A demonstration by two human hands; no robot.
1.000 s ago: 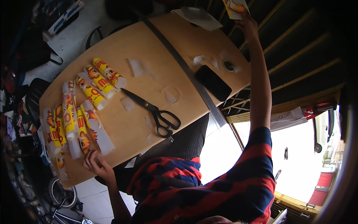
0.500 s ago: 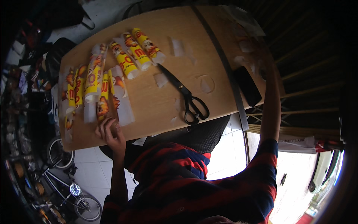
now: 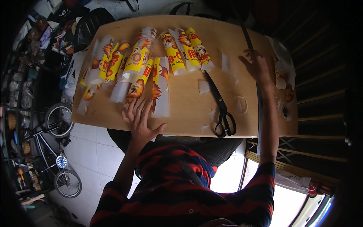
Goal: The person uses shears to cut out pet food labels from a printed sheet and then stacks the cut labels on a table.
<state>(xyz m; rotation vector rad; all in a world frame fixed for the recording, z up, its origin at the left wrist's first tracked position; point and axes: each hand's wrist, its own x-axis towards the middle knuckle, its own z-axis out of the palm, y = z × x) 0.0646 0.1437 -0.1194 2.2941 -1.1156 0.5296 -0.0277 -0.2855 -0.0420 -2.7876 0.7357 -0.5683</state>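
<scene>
Yellow roll (image 3: pixel 141 81): on the table (image 3: pixel 185 109), just beyond your nearer left hand (image 3: pixel 140 118), long axis running away, slightly rightward | left: fingers spread | your right hand (image 3: pixel 259 70): unclenched, over the dark strip (image 3: pixel 260 117)

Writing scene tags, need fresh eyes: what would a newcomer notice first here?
First, the bright yellow-and-white printed rolls spread over the left and middle of the light-brown table. Next, the large black long-bladed scissors right of them, handles toward the wearer. Then the bare hands: the left hand at the rolls' near ends, the right hand at the long dark straight strip.
</scene>
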